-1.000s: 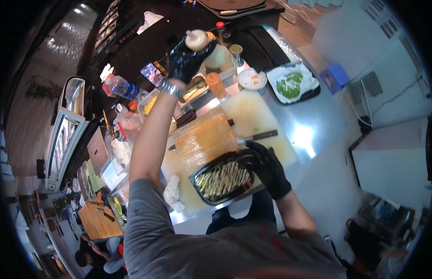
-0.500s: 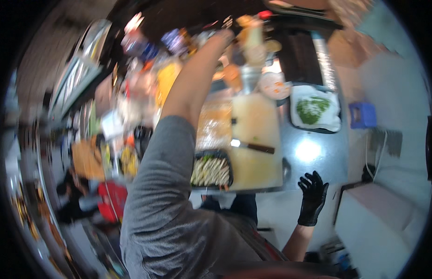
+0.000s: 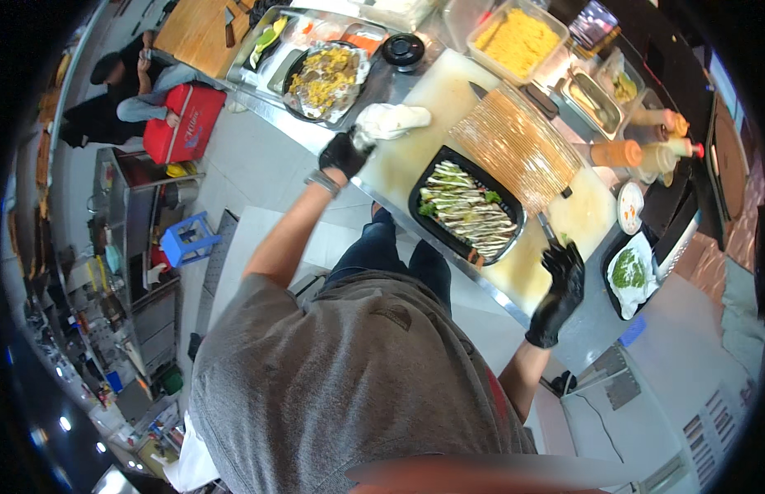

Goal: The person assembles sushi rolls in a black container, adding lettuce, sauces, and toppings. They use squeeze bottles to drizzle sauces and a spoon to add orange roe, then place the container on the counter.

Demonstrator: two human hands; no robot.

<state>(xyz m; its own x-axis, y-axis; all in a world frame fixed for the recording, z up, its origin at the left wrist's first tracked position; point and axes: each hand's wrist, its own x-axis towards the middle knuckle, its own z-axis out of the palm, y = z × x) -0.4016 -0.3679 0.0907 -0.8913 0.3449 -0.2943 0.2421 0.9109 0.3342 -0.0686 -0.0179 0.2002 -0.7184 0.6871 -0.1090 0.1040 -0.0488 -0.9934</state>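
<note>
My left hand (image 3: pixel 345 154), in a black glove, is closed on a bunched white cloth (image 3: pixel 392 122) at the left end of the cutting board (image 3: pixel 391 163). In a black glove too, my right hand (image 3: pixel 561 284) hovers over the board's right part, fingers apart beside the handle of a knife (image 3: pixel 549 230). Most of the knife's blade is hidden under a bamboo rolling mat (image 3: pixel 514 148). Between my hands sits a black tray (image 3: pixel 415 202) holding food (image 3: pixel 465 210) striped with white sauce, with green leaves at its edges.
Behind the board stand a tub of yellow crumbs (image 3: pixel 518 41), a metal container (image 3: pixel 592 103) and sauce bottles (image 3: pixel 617 154). At the right is a black tray of chopped greens (image 3: pixel 629 272) on white paper. A foil-lined bowl of food (image 3: pixel 326 82) is at the left. A person sits on a red cooler (image 3: pixel 185 123).
My left hand has come back from the far side of the counter and now holds the white cloth. My right hand has moved in over the board. The view has turned.
</note>
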